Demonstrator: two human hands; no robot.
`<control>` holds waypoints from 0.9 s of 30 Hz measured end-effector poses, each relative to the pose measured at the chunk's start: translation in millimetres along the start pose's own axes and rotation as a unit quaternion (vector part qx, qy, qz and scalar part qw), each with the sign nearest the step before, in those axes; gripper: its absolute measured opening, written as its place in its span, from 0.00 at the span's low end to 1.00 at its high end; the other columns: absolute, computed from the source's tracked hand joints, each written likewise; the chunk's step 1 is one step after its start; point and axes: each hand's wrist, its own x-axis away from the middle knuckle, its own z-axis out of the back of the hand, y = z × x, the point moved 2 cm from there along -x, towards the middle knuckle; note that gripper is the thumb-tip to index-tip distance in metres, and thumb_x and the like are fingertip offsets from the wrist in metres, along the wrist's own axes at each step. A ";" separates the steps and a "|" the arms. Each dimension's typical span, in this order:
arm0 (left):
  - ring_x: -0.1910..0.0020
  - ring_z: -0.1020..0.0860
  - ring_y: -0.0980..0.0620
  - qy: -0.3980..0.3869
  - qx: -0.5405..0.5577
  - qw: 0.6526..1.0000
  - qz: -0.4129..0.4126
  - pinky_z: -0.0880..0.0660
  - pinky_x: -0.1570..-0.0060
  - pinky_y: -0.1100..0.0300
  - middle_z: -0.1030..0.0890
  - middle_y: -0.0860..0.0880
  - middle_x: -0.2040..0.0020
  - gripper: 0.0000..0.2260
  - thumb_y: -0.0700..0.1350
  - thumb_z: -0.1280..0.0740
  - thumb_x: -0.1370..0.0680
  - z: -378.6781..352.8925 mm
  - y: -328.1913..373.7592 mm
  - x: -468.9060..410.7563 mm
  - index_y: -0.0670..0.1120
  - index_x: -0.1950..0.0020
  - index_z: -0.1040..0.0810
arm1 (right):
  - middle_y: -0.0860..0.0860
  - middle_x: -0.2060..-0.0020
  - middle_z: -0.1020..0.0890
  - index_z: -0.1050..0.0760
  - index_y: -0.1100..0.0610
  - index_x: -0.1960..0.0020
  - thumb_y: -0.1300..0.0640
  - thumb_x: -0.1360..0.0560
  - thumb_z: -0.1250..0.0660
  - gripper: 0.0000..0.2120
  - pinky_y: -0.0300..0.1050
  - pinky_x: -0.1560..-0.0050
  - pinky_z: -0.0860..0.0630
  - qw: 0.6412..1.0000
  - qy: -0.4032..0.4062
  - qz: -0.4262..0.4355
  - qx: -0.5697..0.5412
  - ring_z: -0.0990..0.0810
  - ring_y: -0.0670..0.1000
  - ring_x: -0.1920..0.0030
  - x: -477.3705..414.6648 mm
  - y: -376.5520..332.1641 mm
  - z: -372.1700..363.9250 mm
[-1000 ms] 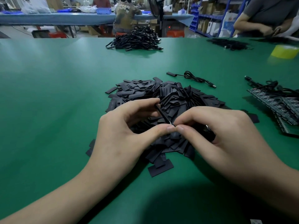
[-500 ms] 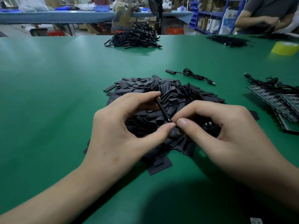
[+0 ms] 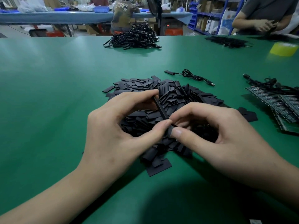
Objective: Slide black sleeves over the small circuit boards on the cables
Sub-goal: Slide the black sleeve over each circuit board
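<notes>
we count two hands, one big pile of black sleeves (image 3: 169, 94) on the green table (image 3: 48, 94), and one sleeve (image 3: 161, 109) held up over that pile. the pile has too many sleeves for us to count. behind it lies one cable (image 3: 191, 75) all alone. far back sits one heap of cables (image 3: 134, 38). a second heap (image 3: 228, 41) is off to the right, near one yellow tape roll (image 3: 284, 49). at the right edge is a stack of circuit boards (image 3: 275, 101) with a tangle of cables (image 3: 267, 84) on top. we cannot count the boards. on the far bench stands one blue tray (image 3: 101, 9), and we cannot tell what is in it. our left hand (image 3: 113, 126) is curled and pinches the sleeve between first finger and thumb. our right hand (image 3: 226, 138) is curled too. its thumb and first finger pinch a thin black bit (image 3: 174, 125) at the sleeve's low end. we cannot tell if that bit is the board.
</notes>
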 end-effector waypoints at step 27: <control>0.66 0.25 0.61 -0.203 -0.216 0.953 -0.056 0.27 0.61 0.57 0.22 0.59 0.67 0.14 0.65 0.35 0.23 2.0 4.5 0.6 0.56 0.59 0.21 | 0.55 0.39 0.18 0.21 0.58 0.34 0.44 0.21 0.31 0.22 0.45 0.41 0.25 0.936 -0.029 -0.140 0.320 0.19 0.54 0.41 -174.7 87.3 76.0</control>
